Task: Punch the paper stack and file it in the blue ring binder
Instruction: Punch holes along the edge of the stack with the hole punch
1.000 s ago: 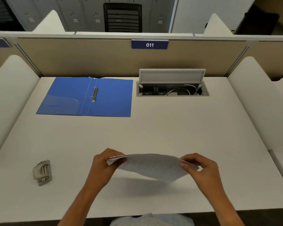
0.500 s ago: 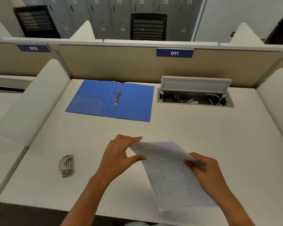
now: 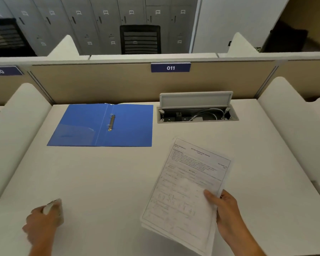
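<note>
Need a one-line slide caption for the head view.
Right hand holds the paper stack; left hand reaches the hole punch; blue ring binder lies open.

Loads of bare tabletop in the middle, between the blue ring binder lying open at the back left and the two hands up front. Back right is blocked by the cable box with its lid up. The paper stack covers the front right.
</note>
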Demonstrator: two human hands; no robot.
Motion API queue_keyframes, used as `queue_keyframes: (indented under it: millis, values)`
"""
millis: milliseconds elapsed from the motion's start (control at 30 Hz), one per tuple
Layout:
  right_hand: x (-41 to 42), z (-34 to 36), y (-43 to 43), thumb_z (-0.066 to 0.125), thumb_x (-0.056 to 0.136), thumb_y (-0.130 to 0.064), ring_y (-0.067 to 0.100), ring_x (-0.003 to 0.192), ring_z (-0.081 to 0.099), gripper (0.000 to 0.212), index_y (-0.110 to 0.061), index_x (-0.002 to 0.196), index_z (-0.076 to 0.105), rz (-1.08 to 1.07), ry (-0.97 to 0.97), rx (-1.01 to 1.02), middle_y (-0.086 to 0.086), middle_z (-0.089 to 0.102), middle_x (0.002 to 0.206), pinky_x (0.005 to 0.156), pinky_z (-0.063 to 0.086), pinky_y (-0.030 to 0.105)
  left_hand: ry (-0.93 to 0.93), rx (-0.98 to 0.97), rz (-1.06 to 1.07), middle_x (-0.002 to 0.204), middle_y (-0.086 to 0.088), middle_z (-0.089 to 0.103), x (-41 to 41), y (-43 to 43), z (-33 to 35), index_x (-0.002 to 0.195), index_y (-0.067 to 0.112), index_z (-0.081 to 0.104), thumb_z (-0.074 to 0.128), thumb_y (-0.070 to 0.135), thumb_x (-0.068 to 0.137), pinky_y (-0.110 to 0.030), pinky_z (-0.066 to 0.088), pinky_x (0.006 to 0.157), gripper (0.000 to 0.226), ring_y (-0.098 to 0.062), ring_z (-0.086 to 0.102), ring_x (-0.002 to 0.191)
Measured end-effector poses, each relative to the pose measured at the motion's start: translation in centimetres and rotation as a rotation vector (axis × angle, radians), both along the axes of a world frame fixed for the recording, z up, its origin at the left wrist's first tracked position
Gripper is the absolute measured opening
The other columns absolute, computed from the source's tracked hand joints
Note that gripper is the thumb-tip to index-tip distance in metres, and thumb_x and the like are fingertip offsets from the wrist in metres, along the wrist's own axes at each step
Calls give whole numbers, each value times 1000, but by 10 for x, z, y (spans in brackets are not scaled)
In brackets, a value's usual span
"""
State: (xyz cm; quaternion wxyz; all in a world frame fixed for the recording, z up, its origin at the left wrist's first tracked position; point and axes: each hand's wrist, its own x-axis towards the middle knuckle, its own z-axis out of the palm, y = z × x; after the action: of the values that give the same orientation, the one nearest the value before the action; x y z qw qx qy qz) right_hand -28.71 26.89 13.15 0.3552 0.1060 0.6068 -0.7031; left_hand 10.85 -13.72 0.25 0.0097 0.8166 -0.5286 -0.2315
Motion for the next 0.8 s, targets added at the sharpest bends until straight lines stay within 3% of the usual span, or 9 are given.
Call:
queue_keyframes:
  millis: [100, 167, 233, 333, 433, 500, 567, 800]
  values:
    - [1, 3, -4, 73, 94, -2, 33, 109, 79, 31, -5, 125, 75, 1, -1, -9, 15, 81, 120, 100, 60, 53, 84, -56, -37, 89, -22, 75, 7, -8, -17, 104, 13, 79, 66, 64, 86, -61, 61, 86, 56, -50, 71, 89]
    - [2, 7, -5, 73, 94, -2, 32, 107, 80, 30, -4, 124, 75, 7, 8, -17, 14, 81, 119, 90, 66, 46, 192, -96, -54, 81, -21, 76, -23, 14, 28, 98, 9, 79, 69, 49, 92, -57, 61, 85, 41, -43, 74, 77]
    - [1, 9, -5, 73, 95, -2, 32, 105, 80, 29, -4, 123, 75, 14, 22, -26, 14, 82, 118, 81, 68, 42, 311, -120, -45, 92, -18, 73, -45, 31, 55, 101, 9, 69, 70, 41, 97, -50, 58, 87, 32, -38, 71, 84]
    - [1, 10, -3, 73, 94, -1, 33, 106, 80, 29, -4, 123, 76, 36, 62, -18, 15, 81, 118, 82, 68, 42, 467, -135, -85, 112, -20, 64, -71, 52, 72, 110, 10, 59, 68, 37, 101, -42, 55, 83, 31, -39, 61, 102]
    - [2, 14, -1, 73, 94, -1, 35, 107, 79, 28, -3, 121, 76, 78, 105, -6, 16, 81, 118, 82, 68, 42, 774, -69, -100, 109, -17, 64, -99, 82, 87, 112, 2, 64, 74, 44, 95, -18, 57, 54, 47, -32, 63, 96]
    - [3, 19, 0, 72, 94, -1, 35, 107, 79, 28, -4, 121, 77, 110, 134, 4, 15, 81, 118, 81, 68, 41, 980, 38, -71, 107, -14, 69, -121, 103, 98, 118, 1, 65, 74, 51, 91, -29, 59, 60, 57, -29, 67, 91]
    - [3, 26, 1, 72, 94, -1, 33, 107, 80, 28, -5, 122, 77, 153, 157, 3, 14, 82, 118, 83, 68, 41, 1121, 126, -53, 112, -9, 73, -143, 123, 114, 124, 7, 63, 71, 41, 97, -38, 59, 70, 43, -28, 71, 93]
    - [2, 49, 5, 72, 94, -2, 30, 105, 80, 29, -7, 123, 76, 206, 235, 3, 11, 82, 117, 82, 68, 41, 1178, 141, -213, 115, -7, 74, -190, 156, 144, 112, 23, 67, 73, 45, 94, -40, 62, 73, 29, -23, 73, 95]
